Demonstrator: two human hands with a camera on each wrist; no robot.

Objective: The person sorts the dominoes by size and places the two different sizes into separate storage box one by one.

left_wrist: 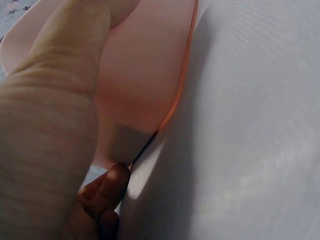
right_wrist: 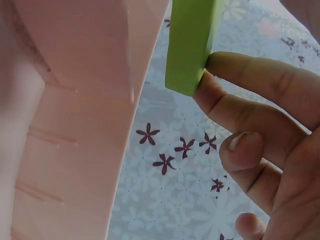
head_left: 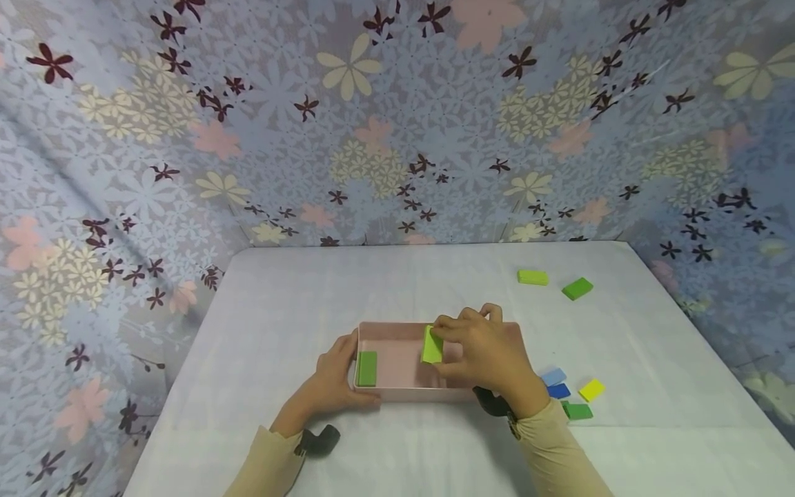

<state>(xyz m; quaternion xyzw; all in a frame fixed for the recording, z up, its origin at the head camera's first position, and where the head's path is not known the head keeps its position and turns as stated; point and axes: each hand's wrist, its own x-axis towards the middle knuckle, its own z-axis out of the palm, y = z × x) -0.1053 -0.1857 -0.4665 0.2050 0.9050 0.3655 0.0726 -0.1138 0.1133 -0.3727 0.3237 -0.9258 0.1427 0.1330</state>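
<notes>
A long pink box (head_left: 397, 373) lies on the white-covered table, its open top facing up. My left hand (head_left: 332, 379) grips its left end, thumb along the front wall; in the left wrist view this hand (left_wrist: 50, 125) lies against the pink wall (left_wrist: 145, 65). Between thumb and fingers, my right hand (head_left: 487, 348) pinches a light green block (head_left: 431, 345) over the middle of the box. The right wrist view shows this block (right_wrist: 192, 45) at the fingertips, near the box wall (right_wrist: 80, 125). A green block (head_left: 368, 368) lies inside the box at its left end.
Right of the box lie a light blue block (head_left: 553, 377), a dark blue block (head_left: 559, 391), a yellow block (head_left: 592, 390) and a green one (head_left: 579, 411). Farther back are a lime block (head_left: 533, 277) and another green block (head_left: 578, 288). Floral cloth (head_left: 373, 172) hangs behind.
</notes>
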